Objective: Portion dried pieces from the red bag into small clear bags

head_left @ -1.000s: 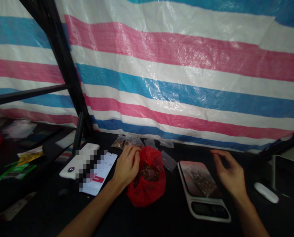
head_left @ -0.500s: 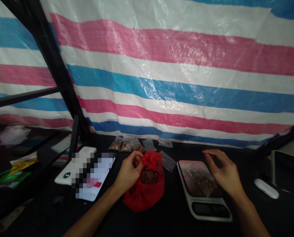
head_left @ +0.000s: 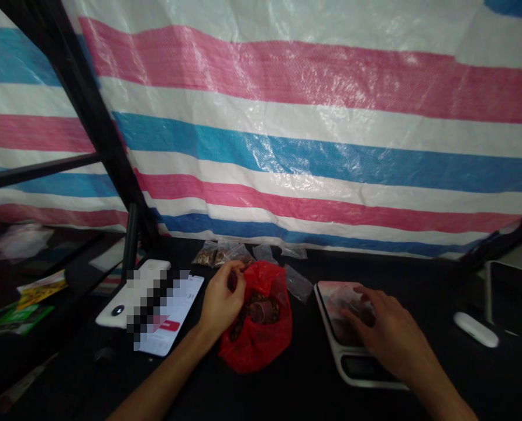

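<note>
My left hand (head_left: 222, 301) is closed in a pinch on the left rim of a red plastic bag (head_left: 267, 345). Inside the bag lie loose brown bits and a small clear cup (head_left: 261, 312). Over on the right, my right hand (head_left: 390, 327) reaches across a kitchen scale (head_left: 337, 339) with thumb and fingers apart. Beneath those fingers, a small clear zip bag (head_left: 353, 303) rests on the scale's plate, mostly covered by the hand. The scale's display (head_left: 360, 367) is partly hidden, and no reading can be made out.
Several filled zip bags (head_left: 220, 256) lie at the back, beside flat clear bags (head_left: 298, 283). Left are a white device (head_left: 131, 295) and a lit phone (head_left: 173, 316). A white case (head_left: 476, 329) and dark phone (head_left: 512, 301) lie right. A striped sheet (head_left: 309, 140) hangs behind.
My right hand has come down and left, from above the scale's right side onto the zip bag. My left hand has shifted slightly left, and the red bag's mouth looks wider.
</note>
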`<state>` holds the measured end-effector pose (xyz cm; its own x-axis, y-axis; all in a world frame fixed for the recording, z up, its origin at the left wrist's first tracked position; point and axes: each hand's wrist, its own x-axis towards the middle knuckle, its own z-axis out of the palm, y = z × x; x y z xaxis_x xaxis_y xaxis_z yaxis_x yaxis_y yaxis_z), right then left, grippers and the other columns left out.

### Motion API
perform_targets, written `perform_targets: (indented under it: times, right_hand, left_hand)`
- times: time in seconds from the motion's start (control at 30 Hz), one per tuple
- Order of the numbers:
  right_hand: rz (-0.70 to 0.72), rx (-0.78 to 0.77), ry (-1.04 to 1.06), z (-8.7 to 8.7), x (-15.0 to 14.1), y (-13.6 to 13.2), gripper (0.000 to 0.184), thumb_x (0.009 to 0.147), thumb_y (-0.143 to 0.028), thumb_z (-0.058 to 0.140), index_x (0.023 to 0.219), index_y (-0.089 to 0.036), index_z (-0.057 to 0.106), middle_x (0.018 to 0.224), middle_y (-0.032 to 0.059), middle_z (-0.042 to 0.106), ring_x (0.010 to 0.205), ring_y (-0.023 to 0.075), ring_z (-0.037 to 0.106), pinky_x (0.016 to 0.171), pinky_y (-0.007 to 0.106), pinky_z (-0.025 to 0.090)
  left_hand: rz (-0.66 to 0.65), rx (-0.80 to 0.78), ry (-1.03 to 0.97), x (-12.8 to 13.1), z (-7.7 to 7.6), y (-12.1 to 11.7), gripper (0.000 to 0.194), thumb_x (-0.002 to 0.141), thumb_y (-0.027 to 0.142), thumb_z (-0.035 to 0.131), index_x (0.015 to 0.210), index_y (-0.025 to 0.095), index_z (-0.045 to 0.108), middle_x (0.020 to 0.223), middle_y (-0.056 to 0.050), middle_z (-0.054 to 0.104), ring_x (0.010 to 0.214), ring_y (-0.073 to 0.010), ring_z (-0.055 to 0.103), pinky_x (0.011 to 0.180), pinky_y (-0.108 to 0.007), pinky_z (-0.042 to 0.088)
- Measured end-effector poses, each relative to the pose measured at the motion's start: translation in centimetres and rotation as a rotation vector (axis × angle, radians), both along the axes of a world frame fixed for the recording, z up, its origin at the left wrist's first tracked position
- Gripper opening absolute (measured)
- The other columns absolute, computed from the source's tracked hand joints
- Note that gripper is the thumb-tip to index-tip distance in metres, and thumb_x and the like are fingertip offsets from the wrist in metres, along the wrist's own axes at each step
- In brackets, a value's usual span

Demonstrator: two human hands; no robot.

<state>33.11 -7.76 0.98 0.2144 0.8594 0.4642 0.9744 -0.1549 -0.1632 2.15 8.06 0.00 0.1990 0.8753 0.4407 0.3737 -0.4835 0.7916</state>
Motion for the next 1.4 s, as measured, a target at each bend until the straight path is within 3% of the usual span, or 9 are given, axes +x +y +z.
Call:
perform_targets:
  times: [0.13,0.33,0.43,0.53,0.67,0.77,0.93,1.17,1.4]
  right_hand:
    - [0.076,-0.009,0.036,0.0,-0.9,0.2,0.042,0.085,-0.051,0.067,0.117,-0.024,0.066,0.101,0.0097,0.075,0.088,0.0324,0.071,0.073,0.045,0.056]
    - [0.237,0.035,0.262,1.2,-2.5,1.4,0.037,0.088,-0.040,0.068,0.123,-0.029,0.064,0.113,0.0070,0.072,0.091,0.0271,0.073,0.075,0.039,0.060]
    - [0.353,0.071,0.348,2.3,-5.0,2.4,0.044,0.087,-0.038,0.072,0.129,-0.029,0.063,0.107,0.0066,0.074,0.093,0.0272,0.073,0.079,0.039,0.060]
    - [0.469,0.033,0.435,3.4,-8.3,3.8,0.047,0.089,-0.032,0.070,0.135,-0.030,0.059,0.118,0.0062,0.073,0.099,0.0250,0.073,0.086,0.038,0.060]
    - [0.576,-0.061,0.370,3.8,-11.8,6.1,0.046,0.091,-0.020,0.062,0.136,-0.028,0.059,0.130,0.0068,0.069,0.118,0.0264,0.066,0.103,0.045,0.052]
    - [0.639,-0.113,0.283,3.4,-13.0,7.6,0.046,0.091,-0.018,0.059,0.136,-0.026,0.059,0.132,0.0083,0.069,0.123,0.0268,0.063,0.106,0.048,0.048]
    - [0.641,-0.192,0.191,2.8,-13.1,8.9,0.047,0.090,-0.023,0.064,0.137,-0.026,0.058,0.134,0.0096,0.068,0.124,0.0295,0.061,0.108,0.054,0.042]
    - [0.603,-0.299,0.136,2.9,-13.0,9.6,0.047,0.096,-0.023,0.054,0.142,-0.026,0.052,0.139,0.0100,0.063,0.126,0.0273,0.059,0.107,0.050,0.041]
    - [0.605,-0.260,0.113,3.1,-13.0,9.8,0.040,0.096,-0.022,0.054,0.136,-0.024,0.058,0.126,0.0100,0.070,0.111,0.0287,0.062,0.096,0.046,0.044]
  left_hand:
    - [0.018,0.014,-0.007,0.1,0.2,-0.1,0.015,0.090,0.019,0.051,0.098,0.021,0.063,0.093,-0.002,0.070,0.087,-0.0197,0.067,0.081,-0.032,0.051]
    - [0.043,0.024,-0.011,0.0,0.2,0.1,0.016,0.088,0.017,0.051,0.096,0.021,0.064,0.087,0.000,0.069,0.078,-0.0179,0.066,0.075,-0.029,0.050]
    - [0.048,0.026,-0.014,0.0,-0.1,0.3,0.016,0.087,0.015,0.051,0.096,0.021,0.064,0.086,0.000,0.069,0.077,-0.0174,0.066,0.074,-0.029,0.050]
    - [0.034,0.038,-0.041,0.0,-0.2,0.4,0.017,0.087,0.013,0.051,0.095,0.021,0.063,0.087,-0.001,0.069,0.078,-0.0175,0.065,0.074,-0.028,0.049]
    - [0.016,0.043,-0.081,0.1,-0.1,0.3,0.016,0.088,0.012,0.050,0.094,0.020,0.062,0.086,-0.001,0.068,0.078,-0.0170,0.065,0.073,-0.028,0.049]
    - [0.014,0.052,-0.100,0.0,0.1,0.3,0.017,0.088,0.011,0.048,0.094,0.020,0.061,0.088,-0.002,0.068,0.080,-0.0170,0.065,0.076,-0.028,0.050]
    - [0.007,0.065,-0.119,0.0,0.3,0.2,0.018,0.088,0.009,0.048,0.094,0.020,0.061,0.090,-0.002,0.068,0.082,-0.0174,0.065,0.077,-0.029,0.050]
    - [-0.013,0.071,-0.129,0.1,0.0,0.3,0.020,0.087,0.005,0.048,0.092,0.021,0.059,0.089,-0.002,0.067,0.082,-0.0176,0.064,0.076,-0.029,0.049]
    - [-0.006,0.075,-0.129,0.1,0.0,0.2,0.021,0.086,0.004,0.049,0.091,0.021,0.059,0.089,-0.002,0.067,0.082,-0.0179,0.065,0.076,-0.028,0.048]
